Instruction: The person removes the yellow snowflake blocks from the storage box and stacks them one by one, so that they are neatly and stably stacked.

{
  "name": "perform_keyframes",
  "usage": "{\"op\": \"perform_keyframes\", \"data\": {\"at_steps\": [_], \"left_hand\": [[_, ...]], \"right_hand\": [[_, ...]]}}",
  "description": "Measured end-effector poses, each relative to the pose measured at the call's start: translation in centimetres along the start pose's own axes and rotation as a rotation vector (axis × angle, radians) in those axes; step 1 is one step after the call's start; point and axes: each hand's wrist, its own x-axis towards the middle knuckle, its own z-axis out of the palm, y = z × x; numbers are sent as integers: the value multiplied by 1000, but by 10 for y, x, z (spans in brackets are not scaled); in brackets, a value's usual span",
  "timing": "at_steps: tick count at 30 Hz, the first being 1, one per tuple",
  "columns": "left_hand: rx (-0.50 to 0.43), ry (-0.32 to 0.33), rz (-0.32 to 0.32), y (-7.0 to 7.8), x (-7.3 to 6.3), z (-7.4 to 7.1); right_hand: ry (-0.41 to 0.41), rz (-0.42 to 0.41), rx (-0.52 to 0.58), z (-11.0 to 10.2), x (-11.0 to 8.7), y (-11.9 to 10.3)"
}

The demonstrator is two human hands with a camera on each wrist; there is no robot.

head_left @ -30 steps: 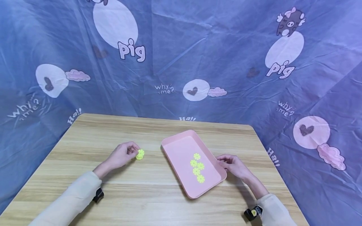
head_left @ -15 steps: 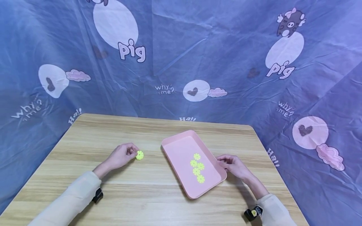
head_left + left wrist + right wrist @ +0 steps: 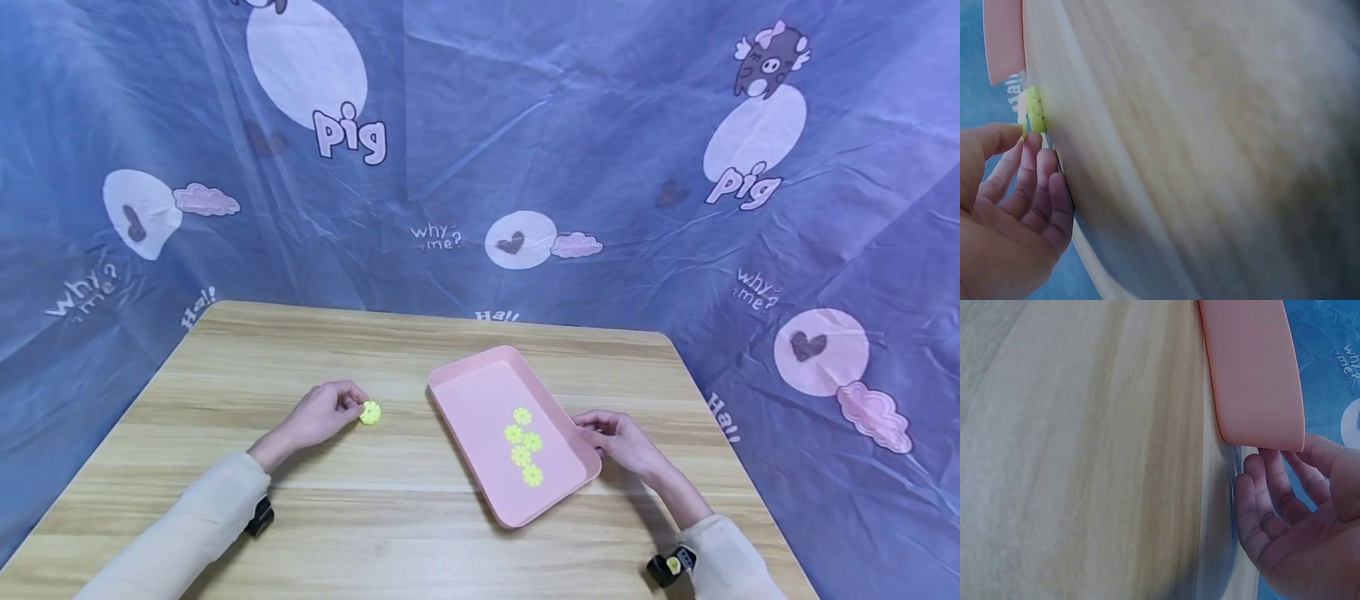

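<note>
In the head view my left hand pinches a thin yellow flower-shaped piece between thumb and index finger. In the left wrist view a short stack of yellow flower-shaped pieces stands on the table right beside those fingertips. The shallow pink tray lies turned at an angle to the right of it, with several yellow flower pieces flat on its floor. My right hand holds the tray's right side at the rim; the tray wall hides its fingertips in the right wrist view.
A wood-grain table carries everything. Behind it hangs a blue cloth backdrop printed with pigs and words, close to the table's back and side edges. Black wrist cameras sit below both sleeves.
My left fingers shift very slightly at the yellow flower pieces, which show as one rounder shape now. The right hand and tray stay in place.
</note>
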Motion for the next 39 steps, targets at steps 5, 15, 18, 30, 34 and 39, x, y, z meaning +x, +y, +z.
{"op": "perform_keyframes", "data": {"at_steps": [5, 15, 18, 30, 34, 39], "left_hand": [[10, -1, 8, -2, 1, 1], [19, -24, 3, -4, 2, 4], [18, -24, 4, -4, 2, 4], [-66, 44, -14, 6, 1, -9], [-82, 59, 7, 16, 1, -10], [-75, 85, 51, 26, 1, -4]], "right_hand": [[-1, -12, -10, 0, 0, 0], [13, -27, -50, 0, 1, 5], [17, -18, -49, 0, 2, 5], [28, -5, -56, 1, 1, 3], [25, -8, -54, 1, 0, 2], [18, -13, -41, 1, 0, 1]]}}
